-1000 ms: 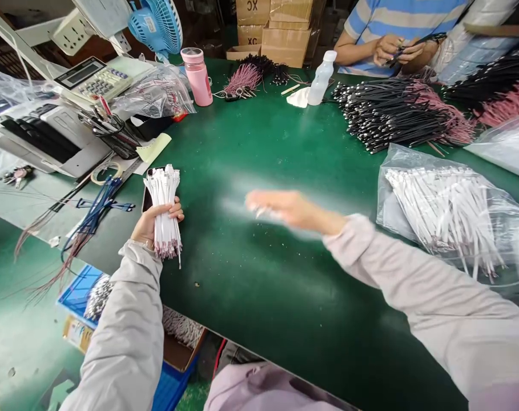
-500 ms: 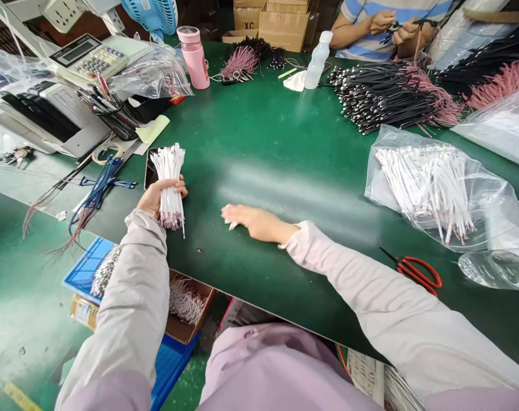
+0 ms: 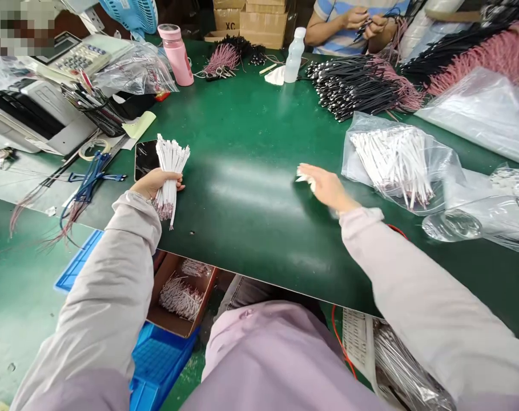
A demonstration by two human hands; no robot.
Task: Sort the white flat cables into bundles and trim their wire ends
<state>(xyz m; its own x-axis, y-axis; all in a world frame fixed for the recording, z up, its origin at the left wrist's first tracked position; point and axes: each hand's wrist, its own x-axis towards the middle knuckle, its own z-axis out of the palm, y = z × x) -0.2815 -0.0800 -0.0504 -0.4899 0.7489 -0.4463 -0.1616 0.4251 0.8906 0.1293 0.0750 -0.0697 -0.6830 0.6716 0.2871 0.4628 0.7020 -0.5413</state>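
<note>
My left hand (image 3: 154, 182) is wrapped round the middle of a bundle of white cables (image 3: 172, 153), held over the left of the green table (image 3: 250, 125). Pinkish wire ends stick out below the fist, and white tips fan out above it. A dark phone (image 3: 145, 158) lies right beside that hand. My right hand (image 3: 328, 188) is over the table, palm down, fingers stretched out and somewhat blurred. White material shows at its fingertips; it looks like finger coverings. Nearest to it on the right is a clear bag of white cables (image 3: 391, 157).
Black cables (image 3: 353, 85) with pink wires are piled at the back right, near a co-worker's hands (image 3: 366, 24). A pink bottle (image 3: 176, 55), a clear bottle (image 3: 294, 55) and a pen holder (image 3: 107, 117) stand around. Below the edge sits a cardboard box (image 3: 153, 311).
My right hand has swept right and away from me across the table, towards the bagged cables. The bundle in my left hand now tilts to the right. The view has shifted slightly.
</note>
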